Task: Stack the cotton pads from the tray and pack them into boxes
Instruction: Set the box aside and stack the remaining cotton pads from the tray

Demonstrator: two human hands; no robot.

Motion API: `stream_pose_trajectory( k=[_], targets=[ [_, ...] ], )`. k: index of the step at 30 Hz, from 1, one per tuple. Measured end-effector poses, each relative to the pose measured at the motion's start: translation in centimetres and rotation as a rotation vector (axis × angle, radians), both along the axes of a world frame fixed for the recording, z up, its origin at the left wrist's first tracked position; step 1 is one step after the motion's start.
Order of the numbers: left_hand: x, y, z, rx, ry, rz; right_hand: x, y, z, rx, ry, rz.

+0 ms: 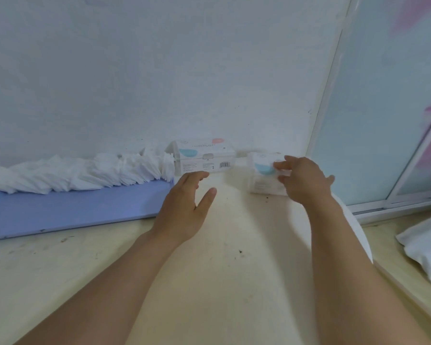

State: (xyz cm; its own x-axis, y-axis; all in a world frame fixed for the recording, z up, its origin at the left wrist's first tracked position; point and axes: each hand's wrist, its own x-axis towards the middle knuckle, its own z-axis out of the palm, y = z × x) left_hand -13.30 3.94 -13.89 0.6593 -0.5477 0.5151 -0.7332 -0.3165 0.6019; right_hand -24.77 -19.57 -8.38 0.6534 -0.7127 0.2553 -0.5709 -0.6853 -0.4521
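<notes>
Pale scuffed counter (110, 270) against white wall (159, 70); sliding glass panel (373, 120) at right. Cotton pads (85, 174) line the blue tray (72, 210), beside a closed box (204, 156). Left hand (184, 207) relaxed, empty; right hand (306, 180) grips a second box (261, 173).

On the pale table (110, 270), a blue tray (72, 210) at the left edge carries a long row of white cotton pads (85, 173) along its far edge. Just beside its right end, against the wall (159, 70), stands 1 white box (204, 155). The left hand (184, 207), fingers relaxed, reaches toward it. The right hand (306, 180) touches a second, blurred box (261, 170) near the table's far right corner.
</notes>
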Motion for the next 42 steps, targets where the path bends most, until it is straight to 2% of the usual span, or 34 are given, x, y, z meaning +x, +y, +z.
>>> stream_pose_trajectory(
  k=[4, 9, 13, 15, 17, 20, 24, 27, 30, 37, 42],
  targets=[
    [0.6, -0.1, -0.1, 0.0, -0.117, 0.053, 3.8, -0.7, -3.0, 0.074, -0.242, -0.063],
    [2.7, 1.2, 0.2, 0.039, -0.209, 0.125, 8.0, -1.3, -4.1, 0.086, -0.275, 0.087],
    [5.1, 2.5, -0.1, -0.056, -0.163, 0.221, 10.3, -2.1, -4.1, 0.189, -0.338, 0.217],
    [5.0, 2.1, 0.0, -0.11, -0.117, 0.23, 10.6, -1.7, -3.7, 0.074, -0.399, 0.26],
    [4.9, 1.9, 0.0, -0.194, -0.052, 0.297, 11.3, 0.3, -2.6, -0.147, -0.408, 0.392],
    [5.2, 2.1, 0.5, -0.319, 0.082, 0.467, 13.1, 4.1, -0.3, -0.361, -0.246, 0.553],
    [5.0, 2.9, 0.4, -0.223, 0.136, 0.501, 17.2, 5.3, 1.4, -0.537, 0.229, 0.513],
    [4.9, 3.2, 0.3, -0.189, 0.135, 0.478, 18.3, 5.6, 1.9, -0.607, 0.411, 0.517],
    [5.2, 3.3, 0.3, -0.162, 0.122, 0.46, 18.4, 6.4, 1.8, -0.775, 0.428, 0.518],
    [5.2, 3.8, 0.4, 0.06, 0.093, 0.46, 16.8, 7.1, 1.8, -0.888, 0.423, 0.52],
    [5.2, 4.2, 0.2, -0.01, 0.076, 0.384, 13.1, 8.9, 1.9, -0.878, 0.378, 0.482]
  ],
)
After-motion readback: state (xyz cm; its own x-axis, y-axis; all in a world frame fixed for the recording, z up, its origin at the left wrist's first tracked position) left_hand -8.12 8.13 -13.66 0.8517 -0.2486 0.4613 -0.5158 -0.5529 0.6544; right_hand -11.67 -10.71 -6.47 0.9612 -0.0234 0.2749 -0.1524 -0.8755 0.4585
